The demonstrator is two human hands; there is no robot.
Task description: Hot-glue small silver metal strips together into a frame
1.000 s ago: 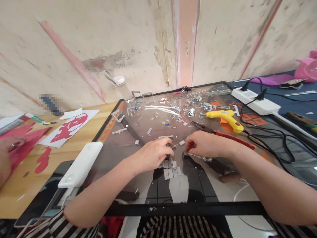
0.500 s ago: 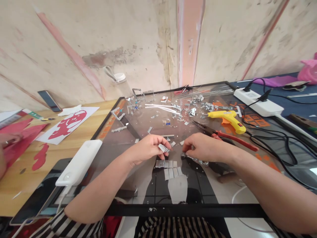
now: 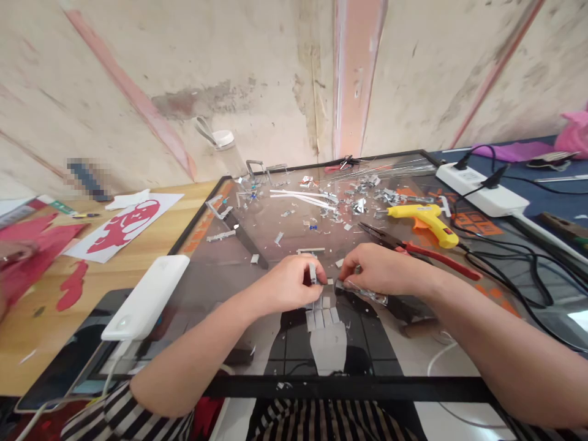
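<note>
My left hand is closed in a pinch around a small silver-grey piece, standing upright between the fingers. My right hand is also closed, its fingertips down at the glass tabletop on a small grey piece whose kind I cannot make out. Under that palm lies a shiny, silvery strip. Rows of flat grey rectangles lie just below my left hand, which hides part of them. Pliers with red handles rest beyond my right hand.
A yellow glue gun lies at right, near a white power strip and black cables. Silver scraps and white sticks litter the far glass. A white box stands left. Another person's hand rests on red sheets at far left.
My left hand has turned and moved slightly right, over the upper row of rectangles; its piece now stands more upright. My right hand has hardly moved.
</note>
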